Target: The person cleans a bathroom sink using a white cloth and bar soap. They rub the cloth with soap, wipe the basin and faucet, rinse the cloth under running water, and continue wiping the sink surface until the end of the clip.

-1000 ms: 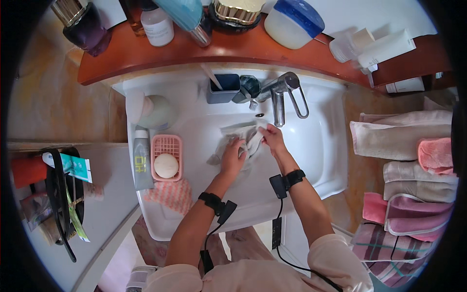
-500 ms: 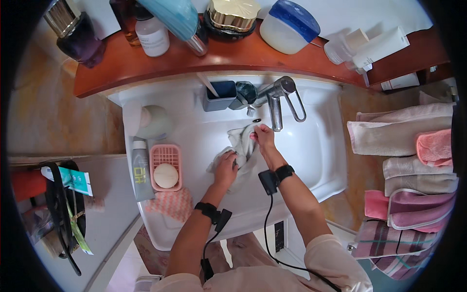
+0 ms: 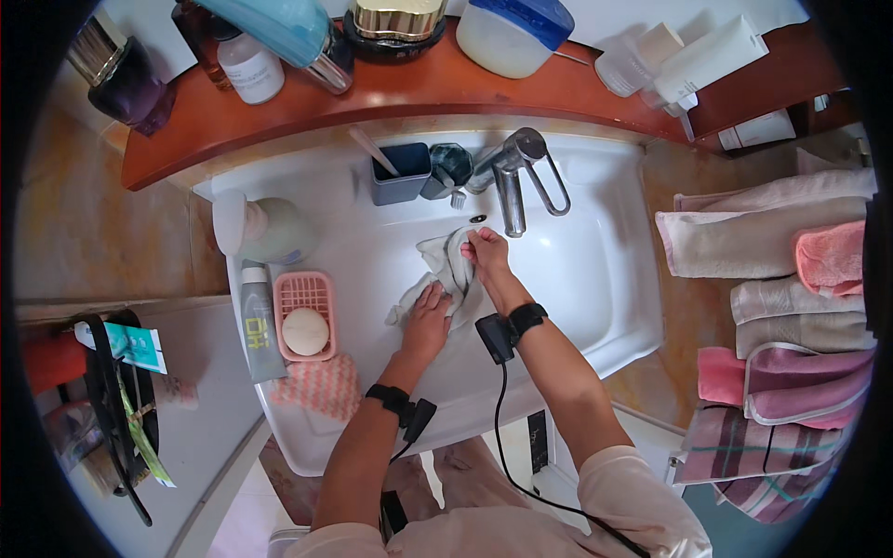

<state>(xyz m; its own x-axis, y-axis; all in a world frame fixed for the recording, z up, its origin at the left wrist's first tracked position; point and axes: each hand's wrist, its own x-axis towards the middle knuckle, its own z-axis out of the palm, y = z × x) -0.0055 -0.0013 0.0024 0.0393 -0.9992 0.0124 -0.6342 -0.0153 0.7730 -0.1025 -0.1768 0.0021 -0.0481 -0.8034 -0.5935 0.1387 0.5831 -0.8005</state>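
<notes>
A pale grey-white cloth (image 3: 450, 259) lies crumpled on the white sink (image 3: 549, 321), below the faucet (image 3: 512, 181). My right hand (image 3: 489, 256) is closed on its upper right part, thumb and fingers pinching a fold. Stretched out flat, the fingers of my left hand (image 3: 426, 321) rest on the lower left part of the same cloth. Some of the cloth is covered by both hands. To the left, a white round soap (image 3: 305, 332) sits in a pink slotted soap dish (image 3: 280, 316).
Left on the sink are a pump bottle (image 3: 270, 232), a grey tube (image 3: 263, 321) and a pink-white checked cloth (image 3: 321, 386). A dark cup (image 3: 400, 186) with a toothbrush stands behind. Cosmetics crowd the red-brown shelf (image 3: 391, 110). Towels (image 3: 744, 232) hang at the right.
The whole view has shifted slightly. My left fingers, bent around the cloth before, now lie straighter on it. My right hand keeps its pinch on the cloth.
</notes>
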